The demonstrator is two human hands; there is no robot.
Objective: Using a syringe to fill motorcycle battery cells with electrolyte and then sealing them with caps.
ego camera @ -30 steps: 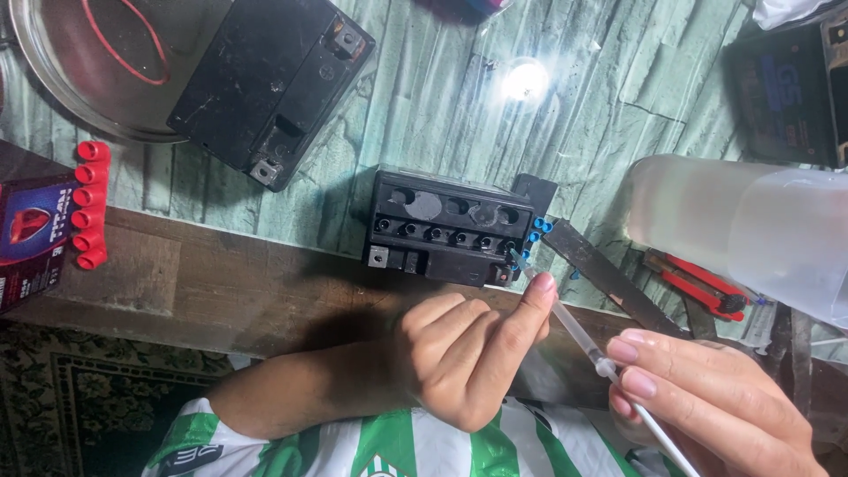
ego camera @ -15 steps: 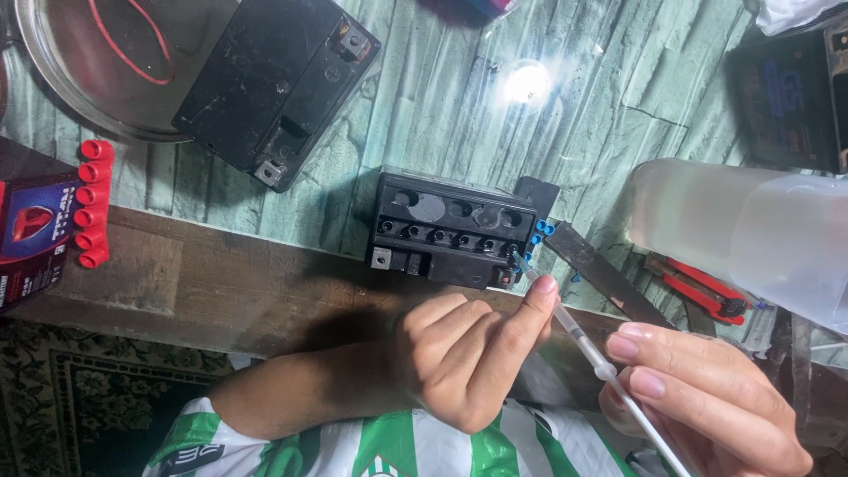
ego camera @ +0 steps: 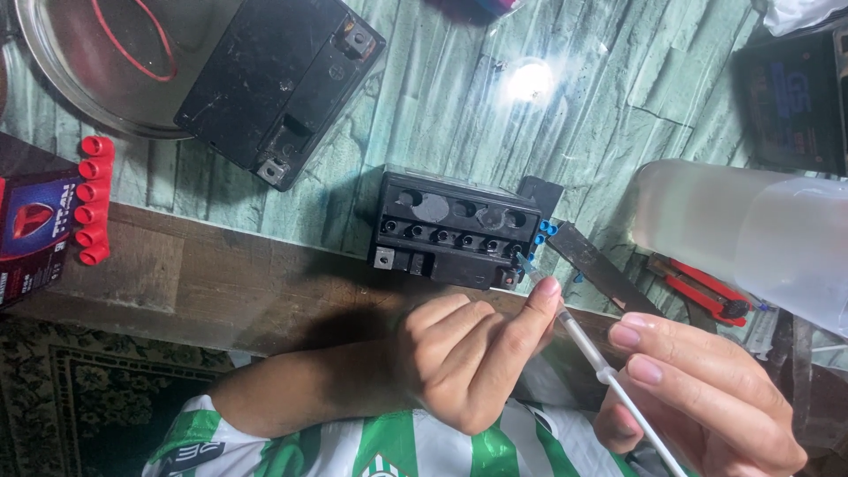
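Head view, one frame.

Item: small black battery (ego camera: 450,228), centre of the frame, on the green stone-patterned tabletop (ego camera: 618,97) just above the wooden edge (ego camera: 177,283). A row of round holes runs along its top; blue caps (ego camera: 543,231) sit at its right end.

Item: syringe (ego camera: 583,349), thin and clear with a white plunger, slanting from lower right up to the battery's right end. Its tip lies at the last hole, just below the blue caps.

Item: my left hand (ego camera: 464,358), lower centre, just under the battery. Fingers curled loosely toward the palm, forefinger stretched up; its tip rests against the syringe barrel near the battery's lower right corner. It steadies the barrel without closing round it.

Item: my right hand (ego camera: 698,397), lower right corner, well below and right of the battery. Fingers closed on the syringe's rear part at the flange; I cannot tell where the thumb sits.

Other stock: second, larger black battery (ego camera: 278,79), upper left, leaning over a metal bowl (ego camera: 79,79). Red cap strip (ego camera: 93,201) on a red box at the left edge. Cloudy plastic bottle (ego camera: 751,234), right. Red-handled pliers (ego camera: 707,291) beneath it. Flat dark metal strip (ego camera: 605,269) beside the blue caps.
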